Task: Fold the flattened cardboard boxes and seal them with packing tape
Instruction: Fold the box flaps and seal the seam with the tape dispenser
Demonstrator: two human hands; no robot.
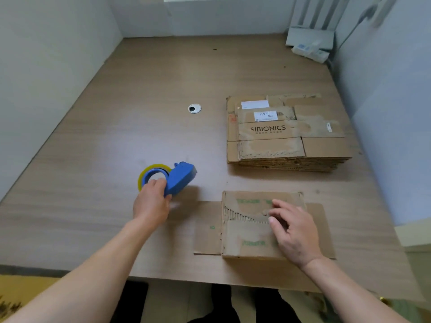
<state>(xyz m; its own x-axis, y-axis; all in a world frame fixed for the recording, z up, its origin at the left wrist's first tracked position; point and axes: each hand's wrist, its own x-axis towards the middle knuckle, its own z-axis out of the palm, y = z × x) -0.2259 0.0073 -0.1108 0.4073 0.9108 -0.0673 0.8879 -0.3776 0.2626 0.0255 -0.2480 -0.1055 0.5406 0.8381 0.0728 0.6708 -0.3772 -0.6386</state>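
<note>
Wooden table [116, 136], light brown grain, head view looking down.

Left hand [151, 201] is at centre-left with its fingers curled round the rear of a blue plastic tape dispenser [180, 178], gripping it. The dispenser carries a roll of clear yellowish packing tape [149, 171] and its nose points right, toward the boxes. Cannot tell if the dispenser touches the table or sits just above it; there is a shadow to its lower right.

Right hand [293, 231] lies on top of a folded-up brown cardboard box [245, 234], which stands near the front table edge, right of centre. The fingers are loosely spread, slightly bent and holding nothing, with the fingertips at the seam where the two top flaps meet. The torn paper layer along that seam shows corrugation. There is faint green print on the flaps, unreadable. The box's brown side flaps [207, 229] lie flat on the table to the left and right of it.

A stack of flattened brown cardboard boxes [286, 141] lies farther back on the right, well apart from the folded box. The top sheet reads "SIBIONICS" and has white labels.

A round metal cable grommet [194, 108] is set in the table left of the stack. A white device with upright antennas [310, 38] is at the far right corner by the wall, blurred.
</note>
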